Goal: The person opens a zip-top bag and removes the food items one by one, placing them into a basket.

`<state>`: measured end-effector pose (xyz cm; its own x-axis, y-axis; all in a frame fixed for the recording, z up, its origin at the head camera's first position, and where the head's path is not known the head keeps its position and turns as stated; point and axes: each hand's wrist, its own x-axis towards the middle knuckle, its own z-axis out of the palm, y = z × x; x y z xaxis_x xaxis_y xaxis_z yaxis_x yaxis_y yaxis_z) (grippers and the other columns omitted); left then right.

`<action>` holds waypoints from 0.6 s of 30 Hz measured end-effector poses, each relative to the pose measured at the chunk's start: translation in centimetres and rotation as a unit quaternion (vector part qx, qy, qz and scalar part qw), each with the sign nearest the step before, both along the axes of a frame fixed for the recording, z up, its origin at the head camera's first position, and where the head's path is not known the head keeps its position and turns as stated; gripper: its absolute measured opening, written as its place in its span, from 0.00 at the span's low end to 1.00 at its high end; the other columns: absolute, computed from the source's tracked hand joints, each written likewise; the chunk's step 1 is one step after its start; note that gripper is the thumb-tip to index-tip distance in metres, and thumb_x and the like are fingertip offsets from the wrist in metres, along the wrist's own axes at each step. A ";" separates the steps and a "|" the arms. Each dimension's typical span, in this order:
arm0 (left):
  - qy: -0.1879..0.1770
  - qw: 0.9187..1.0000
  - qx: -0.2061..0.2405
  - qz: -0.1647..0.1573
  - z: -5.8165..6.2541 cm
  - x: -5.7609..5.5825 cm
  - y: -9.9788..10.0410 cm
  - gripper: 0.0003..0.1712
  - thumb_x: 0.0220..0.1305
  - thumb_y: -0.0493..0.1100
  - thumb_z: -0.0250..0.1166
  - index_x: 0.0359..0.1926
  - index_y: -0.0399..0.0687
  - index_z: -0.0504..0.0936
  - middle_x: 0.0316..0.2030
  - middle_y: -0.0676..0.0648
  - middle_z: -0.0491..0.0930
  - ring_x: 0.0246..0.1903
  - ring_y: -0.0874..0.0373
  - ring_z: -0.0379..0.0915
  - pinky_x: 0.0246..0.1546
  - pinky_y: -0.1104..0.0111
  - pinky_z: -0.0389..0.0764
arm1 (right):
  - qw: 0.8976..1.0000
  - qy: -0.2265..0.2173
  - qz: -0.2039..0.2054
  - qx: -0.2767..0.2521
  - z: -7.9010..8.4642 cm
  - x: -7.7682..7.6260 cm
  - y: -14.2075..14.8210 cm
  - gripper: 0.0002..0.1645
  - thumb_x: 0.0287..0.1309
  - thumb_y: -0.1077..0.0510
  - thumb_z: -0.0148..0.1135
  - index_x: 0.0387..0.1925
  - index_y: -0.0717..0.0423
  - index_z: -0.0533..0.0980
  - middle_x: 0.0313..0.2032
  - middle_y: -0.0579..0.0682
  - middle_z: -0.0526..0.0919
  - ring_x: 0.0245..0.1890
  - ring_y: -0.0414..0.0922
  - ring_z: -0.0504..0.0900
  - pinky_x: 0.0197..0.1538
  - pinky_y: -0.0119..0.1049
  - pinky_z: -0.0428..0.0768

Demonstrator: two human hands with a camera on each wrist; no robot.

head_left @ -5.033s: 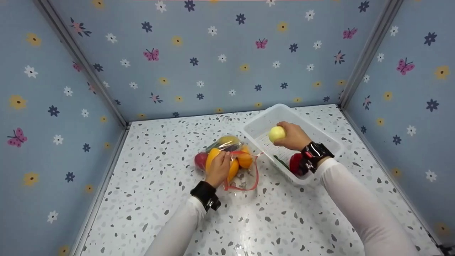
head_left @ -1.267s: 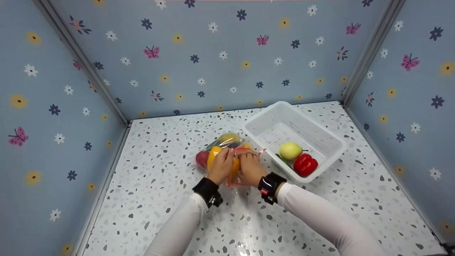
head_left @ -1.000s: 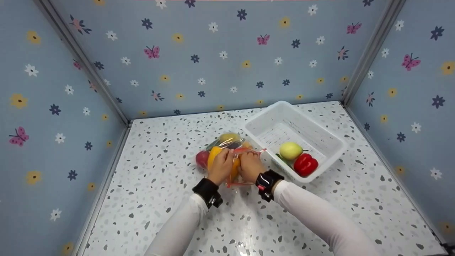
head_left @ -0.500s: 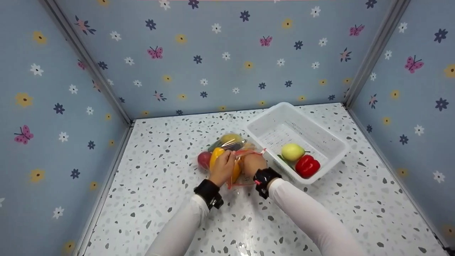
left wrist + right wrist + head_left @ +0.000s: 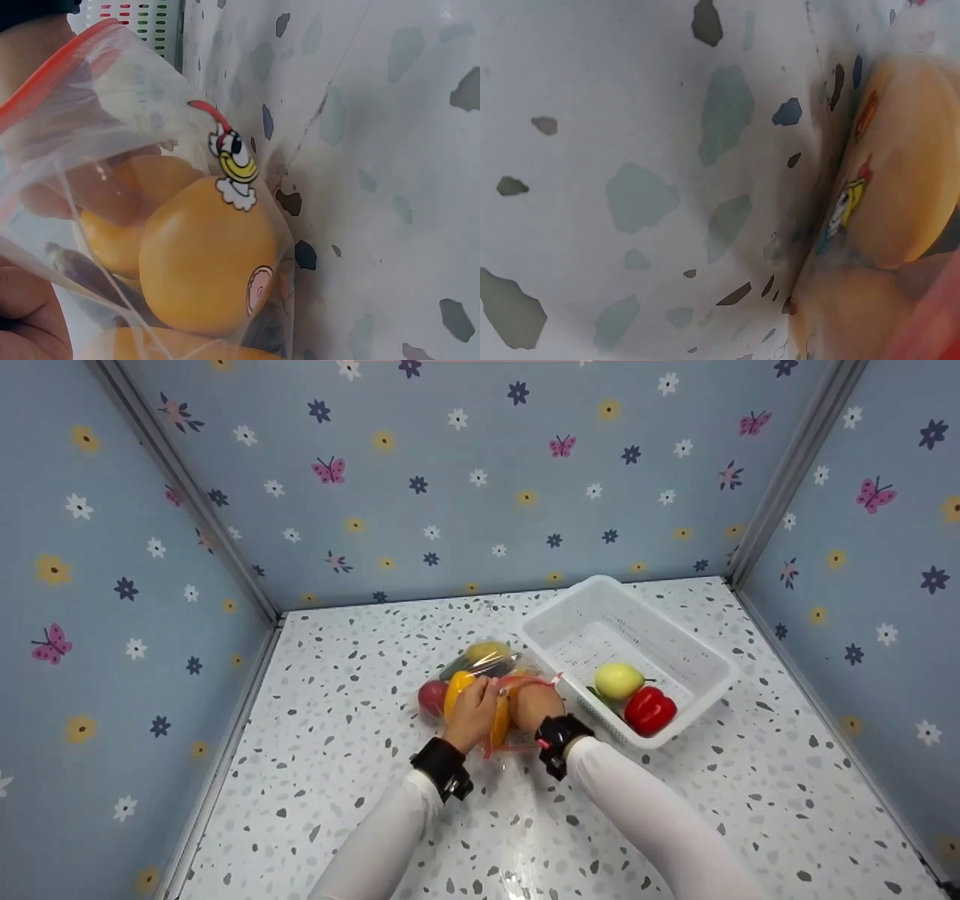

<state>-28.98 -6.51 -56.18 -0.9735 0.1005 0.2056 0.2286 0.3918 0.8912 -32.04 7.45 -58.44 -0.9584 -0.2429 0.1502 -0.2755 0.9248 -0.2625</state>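
My left hand [image 5: 471, 716] pinches the rim of a clear plastic zip bag [image 5: 225, 127] with a red seal strip. My right hand [image 5: 538, 705] reaches inside the bag, and its fingers [image 5: 112, 191] bend over a round orange fruit [image 5: 169, 176], which looks gripped. Another smooth orange fruit [image 5: 210, 259] sits right in front of it. Also in the bag are a yellow fruit [image 5: 459, 684], a yellowish round fruit [image 5: 487, 651], a dark eggplant [image 5: 82, 270] and a dark red fruit [image 5: 433, 697]. The right fingertips are partly hidden.
A white perforated basket [image 5: 675, 645] stands at the right, close to the bag. A pale yellow pear [image 5: 619, 681], a red bell pepper [image 5: 650, 710] and something thin and green lie in it. Floral panels [image 5: 450, 465] enclose the speckled table [image 5: 337, 660].
Five seconds ago my right hand held the pear over the basket; now the pear lies there. The right hand has gone to the bag and deeper inside it. The left hand keeps hold of the rim.
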 end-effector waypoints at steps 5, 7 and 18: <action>-0.010 1.000 -0.004 0.002 0.1 0.1 0.0 0.17 0.77 0.48 0.48 0.30 0.47 0.73 0.24 0.53 0.70 0.25 0.59 0.67 0.27 0.70 0.68 | 0.999 -0.014 -0.006 -0.037 0.3 0.5 0.4 0.11 0.57 0.51 0.65 0.38 0.52 0.84 0.40 0.53 0.87 0.38 0.52 0.84 0.47 0.46 0.81; -0.004 1.000 -0.010 0.004 0.1 0.0 0.0 0.18 0.77 0.48 0.48 0.29 0.47 0.73 0.24 0.53 0.70 0.24 0.59 0.67 0.26 0.70 0.69 | 0.999 -0.022 -0.007 -0.040 0.2 0.5 0.6 0.10 0.52 0.48 0.68 0.32 0.50 0.83 0.37 0.51 0.87 0.36 0.51 0.84 0.44 0.46 0.81; 0.029 0.998 -0.043 0.019 0.0 -0.1 0.1 0.17 0.76 0.47 0.50 0.28 0.48 0.73 0.23 0.53 0.69 0.26 0.57 0.68 0.30 0.69 0.70 | 0.998 -0.042 0.054 0.005 0.3 0.9 1.0 0.13 0.44 0.48 0.70 0.33 0.46 0.82 0.41 0.49 0.87 0.40 0.51 0.84 0.48 0.46 0.81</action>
<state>-29.09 -6.45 -56.22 -0.9635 0.0835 0.2542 0.2627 0.4765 0.8390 -31.12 8.41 -58.11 -0.9358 -0.3460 0.0671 -0.3505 0.8937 -0.2801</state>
